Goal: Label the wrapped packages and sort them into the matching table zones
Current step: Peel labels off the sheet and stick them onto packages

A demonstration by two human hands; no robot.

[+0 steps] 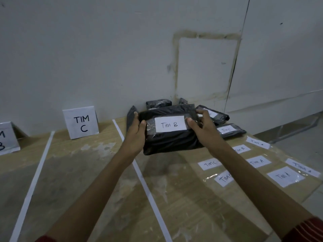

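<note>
A black wrapped package (171, 142) bearing a white "Tim B" label (170, 124) is held between both hands above the table. My left hand (138, 130) grips its left side, and my right hand (201, 123) grips its right side with the thumb beside the label. Behind it more black packages (158, 103) lie against the wall, one with a "Tim C" label (227, 130). Standing zone signs read "TIM C" (80, 122) and, partly cut off at the left edge, a sign ending in "B" (7, 138).
White tape lines (143, 180) (33, 186) divide the wooden table (78, 172) into zones. Several loose paper labels reading Tim A, Tim B and Tim C (283, 176) lie taped at the right. The table's right edge drops to the floor (297, 137).
</note>
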